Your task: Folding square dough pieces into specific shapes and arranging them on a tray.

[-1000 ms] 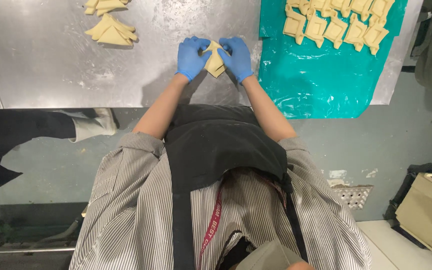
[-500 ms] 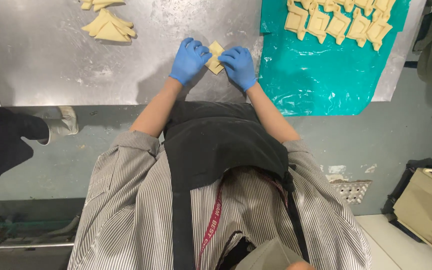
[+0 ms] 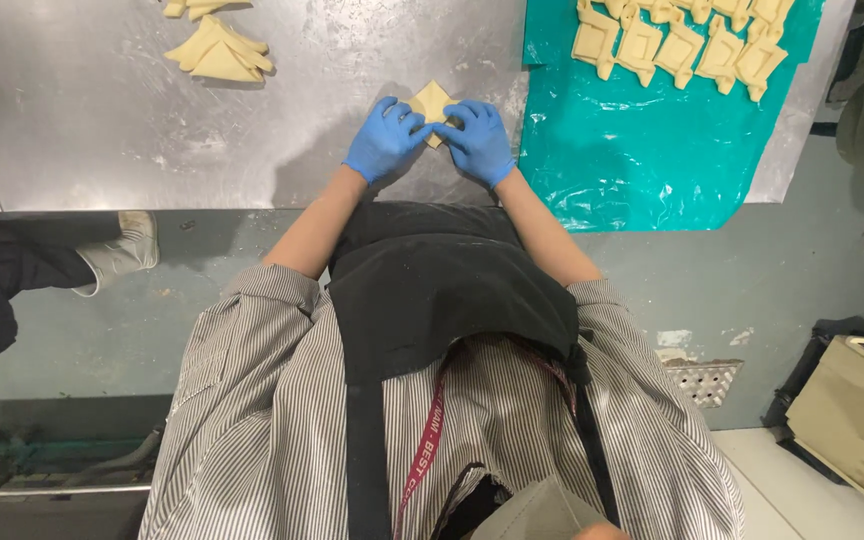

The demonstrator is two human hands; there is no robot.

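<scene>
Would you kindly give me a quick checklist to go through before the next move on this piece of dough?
1. Both hands on the piece: left hand and right hand pinch the dough piece from either side: ok.
2. Gloves whole: blue, no tear visible: ok.
3. Piece flat on the steel table: ok.
4. Room on the green sheet below the folded pieces: ok.
5. Fold sealed: hidden under the fingers: cannot tell.
6. Dough stack apart from the hands: ok.
</scene>
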